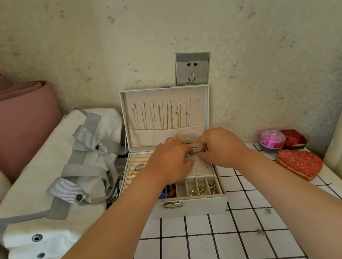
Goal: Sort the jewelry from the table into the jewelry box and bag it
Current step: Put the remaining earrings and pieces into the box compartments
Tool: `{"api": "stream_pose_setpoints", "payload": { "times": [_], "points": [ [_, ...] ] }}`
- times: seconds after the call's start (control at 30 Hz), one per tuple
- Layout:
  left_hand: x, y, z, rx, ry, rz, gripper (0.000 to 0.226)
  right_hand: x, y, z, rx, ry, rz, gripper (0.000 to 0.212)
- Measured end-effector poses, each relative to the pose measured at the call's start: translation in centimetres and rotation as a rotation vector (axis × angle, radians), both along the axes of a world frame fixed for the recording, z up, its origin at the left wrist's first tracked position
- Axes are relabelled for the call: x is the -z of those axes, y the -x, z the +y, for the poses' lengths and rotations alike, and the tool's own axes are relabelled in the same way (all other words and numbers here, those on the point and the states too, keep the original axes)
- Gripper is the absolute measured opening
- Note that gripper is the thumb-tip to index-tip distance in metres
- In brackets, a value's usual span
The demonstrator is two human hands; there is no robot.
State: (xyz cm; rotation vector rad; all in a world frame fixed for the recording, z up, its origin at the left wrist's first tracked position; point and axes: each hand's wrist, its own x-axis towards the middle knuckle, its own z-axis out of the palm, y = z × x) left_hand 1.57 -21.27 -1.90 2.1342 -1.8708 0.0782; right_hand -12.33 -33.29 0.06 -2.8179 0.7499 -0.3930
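**Both hands at a small gold piece over the open jewelry box**

The jewelry box (192, 207) sits on the table (208, 249), its lid (207, 109) upright against the wall. Above its perforated earring panel (202, 167), the right hand (220, 148) pinches a small gold piece (190, 153), which lies roughly level with its long axis running left to right. The left hand (169, 160) curls at its other end; I cannot tell whether it grips.

Necklaces (170, 116) hang vertically in the lid, rings (138, 167) sit in the left rolls, and mixed trinkets (204, 186) fill the front compartments. Two silver pieces (268, 210) lie on the table. A white bag (47, 195) lies to the left.
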Motion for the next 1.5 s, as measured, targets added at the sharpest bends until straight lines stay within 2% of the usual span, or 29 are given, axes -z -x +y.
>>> {"api": "stream_pose_setpoints", "payload": {
  "times": [0.23, 0.37, 0.5, 0.63, 0.77, 0.97, 1.13, 1.3, 1.5],
  "points": [
    [-0.2, 0.2, 0.1, 0.017, 0.013, 0.027, 0.045, -0.2, 0.6, -0.9, 0.005, -0.196, -0.056, 0.005],
    [-0.3, 0.2, 0.1, 0.010, 0.031, 0.036, 0.037, 0.2, 0.4, -0.8, 0.028, -0.173, -0.032, 0.004],
    [-0.3, 0.1, 0.1, 0.016, 0.001, 0.032, 0.038, 0.2, 0.1, -0.7, 0.047, -0.150, -0.019, 0.002],
    [-0.6, 0.2, 0.0, 0.014, 0.038, 0.013, 0.039, 0.5, 0.4, -0.9, 0.047, -0.197, -0.040, 0.005],
    [-1.5, 0.8, -0.1, 0.033, 0.079, 0.007, 0.041, 0.0, 1.5, -0.8, 0.054, -0.304, -0.145, 0.014],
    [-3.0, 4.8, -0.1, 0.076, 0.162, 0.112, 0.037, -2.1, 6.6, -0.5, 0.105, -0.331, -0.182, 0.003],
    [-2.7, 11.0, -0.5, 0.167, 0.185, 0.152, 0.033, -1.7, 13.2, -0.2, 0.146, -0.316, -0.079, 0.010],
    [-1.5, 15.4, -0.6, 0.207, 0.081, 0.150, 0.030, -0.8, 18.5, -0.6, 0.183, -0.338, 0.066, 0.015],
    [1.8, 17.9, -0.2, 0.223, -0.114, 0.121, 0.034, 1.7, 20.8, -0.2, 0.134, -0.350, 0.192, 0.025]
  ]
}}
